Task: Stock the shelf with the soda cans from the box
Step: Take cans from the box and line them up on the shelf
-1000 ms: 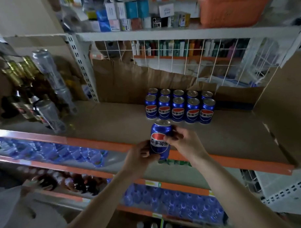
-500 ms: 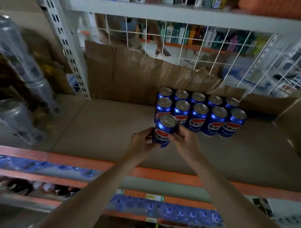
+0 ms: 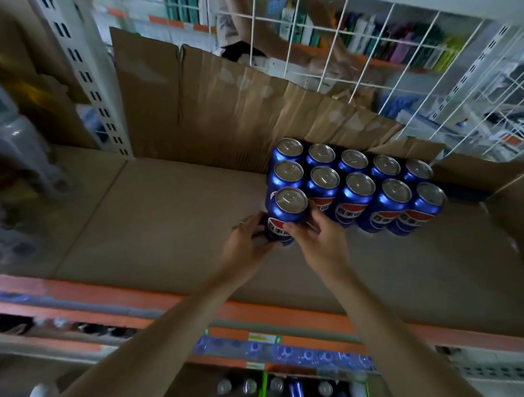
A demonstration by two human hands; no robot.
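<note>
A blue soda can (image 3: pixel 286 217) with a shiny round silver top stands on the shelf (image 3: pixel 153 224), at the left front corner of a block of blue cans (image 3: pixel 356 186) that sit in two rows near the back. The left hand (image 3: pixel 247 242) and the right hand (image 3: pixel 318 239) both hold it, one on each side, with fingers curled round its smooth side. The shelf is covered in flat brown cardboard with an orange front edge (image 3: pixel 132 297), and a bent brown cardboard sheet (image 3: pixel 216 113) stands up behind the cans in front of a white wire grid (image 3: pixel 358 53).
</note>
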